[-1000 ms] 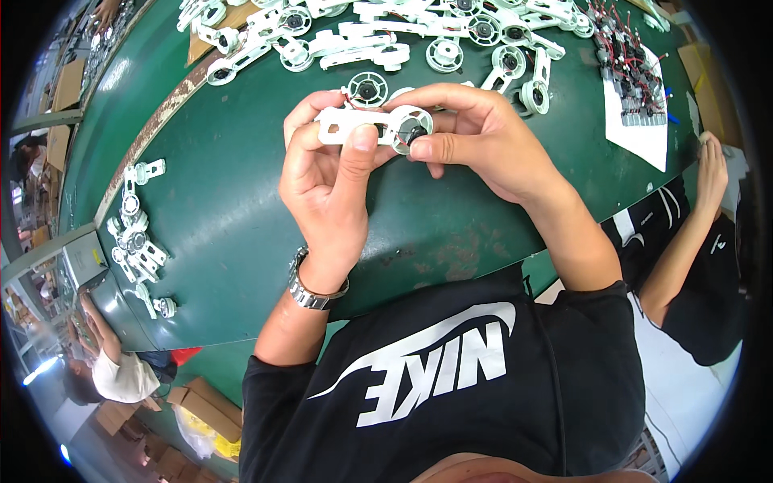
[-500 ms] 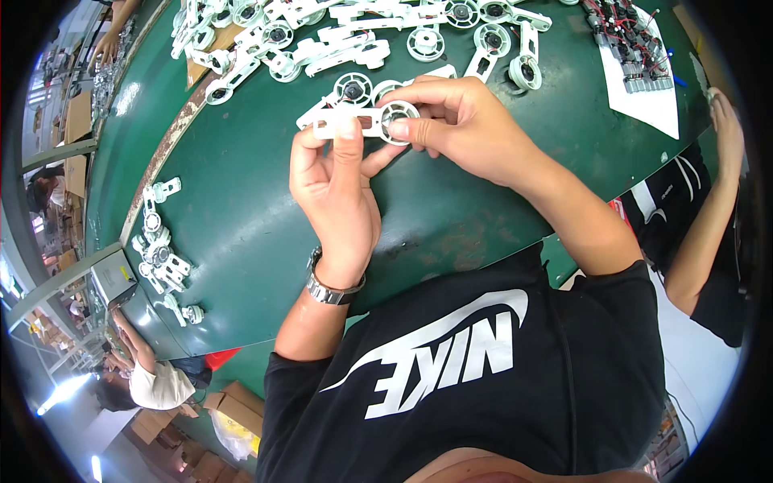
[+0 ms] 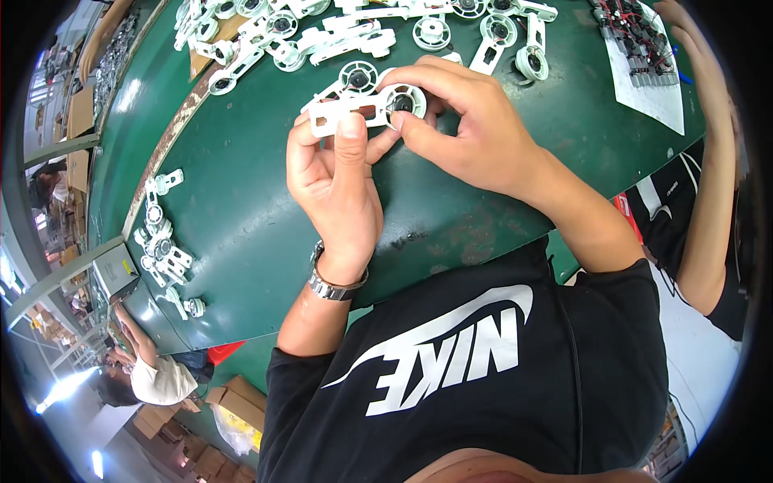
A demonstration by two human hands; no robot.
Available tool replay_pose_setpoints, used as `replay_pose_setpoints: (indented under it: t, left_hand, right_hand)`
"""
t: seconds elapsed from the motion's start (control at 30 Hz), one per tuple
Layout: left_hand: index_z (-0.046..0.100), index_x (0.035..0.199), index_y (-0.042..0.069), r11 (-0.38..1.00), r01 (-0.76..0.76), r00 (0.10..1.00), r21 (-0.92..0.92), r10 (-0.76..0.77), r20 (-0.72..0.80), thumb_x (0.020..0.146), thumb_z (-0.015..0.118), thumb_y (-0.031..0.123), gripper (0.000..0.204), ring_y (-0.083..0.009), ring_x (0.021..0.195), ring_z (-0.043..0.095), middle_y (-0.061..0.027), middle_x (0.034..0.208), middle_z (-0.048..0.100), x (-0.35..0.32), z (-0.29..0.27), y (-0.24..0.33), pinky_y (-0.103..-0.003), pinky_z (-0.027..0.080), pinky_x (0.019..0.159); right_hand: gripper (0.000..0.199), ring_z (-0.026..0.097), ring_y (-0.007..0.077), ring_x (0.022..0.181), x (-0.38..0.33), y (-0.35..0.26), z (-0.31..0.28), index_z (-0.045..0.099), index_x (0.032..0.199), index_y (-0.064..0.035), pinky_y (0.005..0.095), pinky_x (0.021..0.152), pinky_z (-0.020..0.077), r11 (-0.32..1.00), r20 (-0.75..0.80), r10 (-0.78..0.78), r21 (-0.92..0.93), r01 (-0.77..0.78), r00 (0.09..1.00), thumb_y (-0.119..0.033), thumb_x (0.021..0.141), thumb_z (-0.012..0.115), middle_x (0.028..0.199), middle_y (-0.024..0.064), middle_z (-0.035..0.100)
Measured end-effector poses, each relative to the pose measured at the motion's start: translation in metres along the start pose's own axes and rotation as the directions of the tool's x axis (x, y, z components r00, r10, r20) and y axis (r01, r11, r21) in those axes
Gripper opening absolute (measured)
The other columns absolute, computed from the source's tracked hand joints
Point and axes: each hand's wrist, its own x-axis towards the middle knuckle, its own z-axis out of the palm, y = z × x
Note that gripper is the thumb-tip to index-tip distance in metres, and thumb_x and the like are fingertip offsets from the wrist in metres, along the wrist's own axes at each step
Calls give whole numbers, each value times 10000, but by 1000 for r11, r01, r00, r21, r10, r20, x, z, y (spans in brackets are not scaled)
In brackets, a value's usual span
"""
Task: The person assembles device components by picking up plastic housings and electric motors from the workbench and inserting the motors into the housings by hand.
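Both hands are closed on one white plastic frame [image 3: 342, 106], a flat arm with a slot and a spoked ring at its right end. A black round part, like a small motor [image 3: 403, 104], sits in that ring. My left hand [image 3: 334, 185] pinches the plain end, thumb on top and fingers beneath. My right hand [image 3: 483, 129] grips the ring end, its thumb at the ring's lower edge and its other fingers partly hidden behind. Just beyond the frame shows another white ring piece [image 3: 357, 77] with a dark centre; whether it touches my fingers I cannot tell.
Many similar white parts [image 3: 346, 44] lie across the far side of the green table [image 3: 241, 209]. A smaller row of them [image 3: 161, 249] lies at the left. Dark wired motors [image 3: 644, 56] rest on white paper at the far right. Near it reaches another person's arm [image 3: 708, 88].
The frame has tilted slightly, with its ring end higher, and my right thumb has moved off the ring's centre, exposing the black part. At the right, the other person's arm has reached farther forward.
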Motion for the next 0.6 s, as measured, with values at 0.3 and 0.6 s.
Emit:
replay_pose_setpoints:
  t: [0.3, 0.6]
  left_hand:
    - [554, 1132, 21, 997, 21, 1000, -79, -23, -20, 1043, 599, 70, 111, -217, 1095, 662, -100, 1204, 606, 4, -2, 6, -459, 656, 880]
    - [507, 1286, 10, 967, 180, 979, 181, -158, -130, 1100, 508, 351, 388, -184, 948, 652, -96, 1147, 561, 16, -7, 13, -395, 639, 754]
  right_hand:
    - [336, 580, 62, 836, 6, 0, -18, 629, 1311, -42, 237, 667, 513, 922, 316, 174, 279, -267, 933, -202, 1019, 678, 1067, -1, 659]
    - [291, 573, 67, 511, 81, -49, -42, 681, 1083, -11, 229, 452, 454, 920, 240, 322, 147, -362, 916, -272, 964, 735, 647, -20, 599]
